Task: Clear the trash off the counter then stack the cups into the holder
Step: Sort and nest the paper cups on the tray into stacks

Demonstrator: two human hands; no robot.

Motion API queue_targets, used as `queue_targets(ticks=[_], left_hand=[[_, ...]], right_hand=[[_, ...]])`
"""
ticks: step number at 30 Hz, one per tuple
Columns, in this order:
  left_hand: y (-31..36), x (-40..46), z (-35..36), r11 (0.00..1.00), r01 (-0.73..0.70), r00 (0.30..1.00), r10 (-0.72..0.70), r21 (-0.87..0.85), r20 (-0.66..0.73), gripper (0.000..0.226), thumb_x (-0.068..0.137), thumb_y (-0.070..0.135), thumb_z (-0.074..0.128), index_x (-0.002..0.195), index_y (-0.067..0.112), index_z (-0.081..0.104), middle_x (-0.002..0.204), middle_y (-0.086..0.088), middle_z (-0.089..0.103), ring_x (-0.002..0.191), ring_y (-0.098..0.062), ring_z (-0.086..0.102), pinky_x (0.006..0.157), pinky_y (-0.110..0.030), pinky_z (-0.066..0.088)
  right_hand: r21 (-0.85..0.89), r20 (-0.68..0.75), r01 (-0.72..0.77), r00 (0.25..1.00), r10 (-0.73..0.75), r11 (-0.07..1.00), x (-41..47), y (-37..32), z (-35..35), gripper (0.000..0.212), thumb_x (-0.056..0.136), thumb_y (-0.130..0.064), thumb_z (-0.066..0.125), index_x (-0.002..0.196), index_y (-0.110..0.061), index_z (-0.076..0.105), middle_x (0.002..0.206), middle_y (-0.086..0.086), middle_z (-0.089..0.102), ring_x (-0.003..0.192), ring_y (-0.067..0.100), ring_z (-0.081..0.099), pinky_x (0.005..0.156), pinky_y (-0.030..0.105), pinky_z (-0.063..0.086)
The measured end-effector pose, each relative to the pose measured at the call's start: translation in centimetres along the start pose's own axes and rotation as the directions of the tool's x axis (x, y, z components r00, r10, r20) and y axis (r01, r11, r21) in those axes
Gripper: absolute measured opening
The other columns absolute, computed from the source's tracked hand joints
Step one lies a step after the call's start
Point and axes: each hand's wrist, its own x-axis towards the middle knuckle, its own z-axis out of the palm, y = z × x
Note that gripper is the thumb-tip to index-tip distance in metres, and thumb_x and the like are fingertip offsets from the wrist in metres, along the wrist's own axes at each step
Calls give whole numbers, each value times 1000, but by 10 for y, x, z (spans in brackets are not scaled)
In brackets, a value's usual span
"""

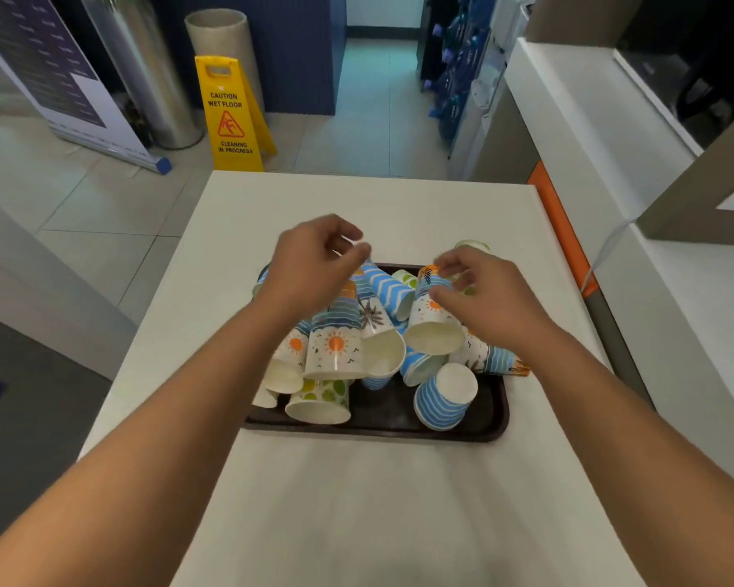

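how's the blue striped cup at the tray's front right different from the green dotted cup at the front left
The striped cup has blue wavy bands; the dotted cup has green and yellow spots. The striped cup shows its closed base toward the camera; the dotted cup shows its open mouth. Both are paper cups lying tipped on the dark tray, untouched by either hand.

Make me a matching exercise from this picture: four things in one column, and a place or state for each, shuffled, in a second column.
Things:
1. blue striped cup
2. green-spotted cup
3. wet floor sign
4. right hand

Places or states:
A. on the floor beyond the table
B. bottom up at the tray's near right
C. gripping a sun-print cup
D. on its side at the tray's near left

Pairs: 1-B, 2-D, 3-A, 4-C
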Motion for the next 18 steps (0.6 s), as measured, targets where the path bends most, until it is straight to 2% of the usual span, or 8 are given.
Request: queue_targets(ticks=[3, 7, 13, 18], left_hand=[[-24, 27, -17, 989, 1, 999, 6, 151, -48, 20, 88, 28, 67, 103, 16, 69, 86, 3, 70, 69, -9, 60, 68, -21, 47], [-67, 50, -26, 958, 82, 996, -74, 273, -38, 27, 89, 26, 66, 112, 12, 67, 104, -4, 70, 86, -16, 63, 80, -28, 49], [-127, 62, -17, 904, 192, 976, -215, 381, 19, 39, 87, 22, 65, 124, 9, 59, 125, -13, 61, 113, -29, 57, 91, -34, 44], [-153, 64, -10, 861, 266, 944, -323, 434, 64, 57, 87, 36, 67, 130, 3, 49, 126, -19, 59, 117, -36, 55, 91, -36, 43]], right_hand=[[-200, 121, 83, 991, -60, 976, 34, -11, 24, 38, 86, -30, 64, 123, -21, 58, 119, -2, 63, 110, 19, 55, 92, 34, 44], [-524, 278, 153, 960, -1, 838, 68, -13, 52, 47, 87, -38, 57, 129, -19, 52, 122, 6, 60, 115, 28, 48, 95, 39, 34], [-671, 391, 156, 905, 167, 725, 84, -9, 67, 59, 84, -47, 60, 133, -17, 46, 125, 9, 58, 121, 28, 46, 99, 39, 30], [-696, 402, 143, 890, 216, 704, 85, -4, 72, 64, 81, -55, 60, 132, -18, 46, 124, 6, 59, 123, 27, 46, 111, 44, 17]])
